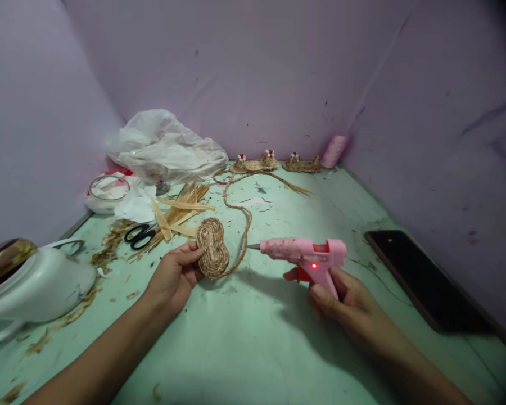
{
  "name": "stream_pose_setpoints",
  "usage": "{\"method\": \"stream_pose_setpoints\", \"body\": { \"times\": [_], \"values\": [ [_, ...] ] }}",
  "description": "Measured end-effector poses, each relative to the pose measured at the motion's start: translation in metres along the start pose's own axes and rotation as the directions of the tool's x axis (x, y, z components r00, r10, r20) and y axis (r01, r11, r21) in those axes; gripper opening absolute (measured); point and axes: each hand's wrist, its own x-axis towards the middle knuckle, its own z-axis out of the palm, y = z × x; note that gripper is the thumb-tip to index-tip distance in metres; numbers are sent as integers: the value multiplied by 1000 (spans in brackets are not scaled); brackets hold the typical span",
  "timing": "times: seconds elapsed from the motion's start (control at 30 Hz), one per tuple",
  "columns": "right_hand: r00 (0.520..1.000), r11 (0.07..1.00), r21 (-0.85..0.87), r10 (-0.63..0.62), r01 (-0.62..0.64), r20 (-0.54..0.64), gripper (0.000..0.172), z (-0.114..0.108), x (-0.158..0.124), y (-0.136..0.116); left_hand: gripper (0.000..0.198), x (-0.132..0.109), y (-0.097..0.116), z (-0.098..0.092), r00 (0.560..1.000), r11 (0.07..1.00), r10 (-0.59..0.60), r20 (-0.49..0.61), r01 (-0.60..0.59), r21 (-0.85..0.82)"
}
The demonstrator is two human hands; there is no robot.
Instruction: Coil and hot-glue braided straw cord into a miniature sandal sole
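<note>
Between the thumb and fingers of my left hand (172, 275) is a small coiled sole of braided straw (213, 247), shaped like a figure eight and held up by its left edge. From its lower right side the loose straw braid (248, 222) curves away across the table to the back. My right hand (341, 295) grips a pink hot glue gun (307, 253) by its handle, a finger at the red trigger. A red light glows on the gun. Its metal nozzle points left, close to the braid and apart from the coiled sole.
Black-handled scissors (141, 236), flat straw strips (181, 211), a tape roll (109, 187) and a plastic bag (164, 146) lie left. Beaded straw pieces (255, 164) and a pink thread spool (335, 151) stand at the back wall. A phone (425, 281) lies right, a white watering-can-like vessel (46, 284) far left.
</note>
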Motion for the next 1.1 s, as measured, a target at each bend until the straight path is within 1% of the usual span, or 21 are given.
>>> {"method": "stream_pose_setpoints", "body": {
  "times": [0.07,0.13,0.23,0.37,0.47,0.53,0.67,0.8,0.93,1.1],
  "values": [
    [999,999,35,-13,11,41,26,3,-5,2,13,1,1,0,1000,1000,-5,-9,5,-18],
    [998,999,36,-19,17,55,25,5,-7,4,15,3,1,0,1000,1000,-5,-19,5,-26],
    [995,996,-60,-54,59,78,22,7,-9,11,14,4,0,-1,1000,1000,-3,-28,2,-21],
    [982,967,-211,-112,143,152,23,10,-11,20,12,3,-1,-2,1000,1000,2,3,-2,-11],
    [968,942,-276,-134,191,212,28,12,-11,21,9,1,-1,-2,1000,1000,9,21,-9,0],
    [962,931,-295,-147,214,232,27,12,-11,20,10,1,-2,-1,1000,1000,8,19,-8,5],
    [956,917,-317,-167,241,243,22,13,-12,18,17,1,-2,-1,1000,1000,13,5,-14,18],
    [952,907,-334,-177,256,249,19,14,-12,19,15,2,-2,-1,1000,1000,1,24,-1,26],
    [953,915,-318,-174,250,249,16,15,-11,19,13,2,-3,-2,999,999,11,34,-12,35],
    [957,930,-292,-155,225,246,16,14,-11,20,18,1,-2,-1,1000,1000,10,18,-10,22]
  ]
}}
